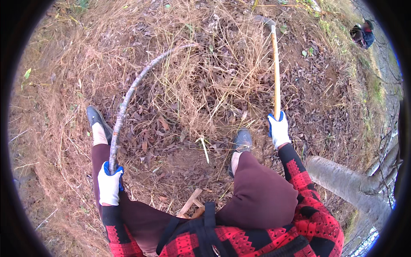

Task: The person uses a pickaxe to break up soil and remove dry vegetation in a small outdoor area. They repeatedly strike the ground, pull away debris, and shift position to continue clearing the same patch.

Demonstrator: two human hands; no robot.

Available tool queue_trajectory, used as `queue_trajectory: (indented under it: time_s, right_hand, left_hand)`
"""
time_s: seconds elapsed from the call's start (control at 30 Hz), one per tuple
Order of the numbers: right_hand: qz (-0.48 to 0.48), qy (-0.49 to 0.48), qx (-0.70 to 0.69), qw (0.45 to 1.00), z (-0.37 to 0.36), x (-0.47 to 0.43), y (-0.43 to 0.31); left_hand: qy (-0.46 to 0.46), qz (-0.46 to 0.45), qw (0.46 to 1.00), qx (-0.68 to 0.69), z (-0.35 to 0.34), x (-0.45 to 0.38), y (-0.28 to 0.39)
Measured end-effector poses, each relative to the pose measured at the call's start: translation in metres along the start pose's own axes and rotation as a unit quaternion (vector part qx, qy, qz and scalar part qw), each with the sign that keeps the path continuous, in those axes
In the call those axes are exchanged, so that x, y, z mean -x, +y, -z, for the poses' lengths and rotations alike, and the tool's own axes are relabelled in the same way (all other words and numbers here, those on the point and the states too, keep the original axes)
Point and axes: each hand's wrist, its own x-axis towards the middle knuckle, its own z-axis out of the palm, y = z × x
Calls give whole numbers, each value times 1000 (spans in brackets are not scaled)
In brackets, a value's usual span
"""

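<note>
My left hand (pixel 109 186), in a white glove with a blue palm, grips the thick end of a curved, bark-covered branch (pixel 126 101). The branch bends forward and right, and its thin tip lies over dry grass. In the same kind of glove, my right hand (pixel 278 130) closes around the wooden handle of a sickle (pixel 275 70). At the handle's far end the dark metal blade (pixel 265 20) points left, partly hidden among the stalks. Between the two tools lies a heap of dry grass (pixel 205 83) over brown leaves.
A pale tree trunk (pixel 340 180) leans at the right, close to my right elbow. A wooden frame, perhaps a stool (pixel 191 204), shows beneath me between my legs. Farther off at the upper right is another person (pixel 364 33). A pale cut stalk (pixel 204 149) lies before my right shoe (pixel 243 141).
</note>
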Motion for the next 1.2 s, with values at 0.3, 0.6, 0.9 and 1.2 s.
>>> queue_trajectory:
  time_s: [0.3, 0.6, 0.9, 1.2]
  right_hand:
    - [38, -11, 134, 990, -112, -103, 5]
    - [52, -72, 260, 961, 1, 76, 95]
    - [-25, -125, 240, 962, 117, 189, 114]
    - [76, -220, 162, 959, 152, 153, 38]
  left_hand:
    - [-68, 50, 996, 17, -18, -8, 19]
    - [87, -130, 983, -101, -14, 1, 20]
    - [191, -178, 921, -288, 17, 54, 43]
    - [269, -183, 902, -285, 91, 113, 37]
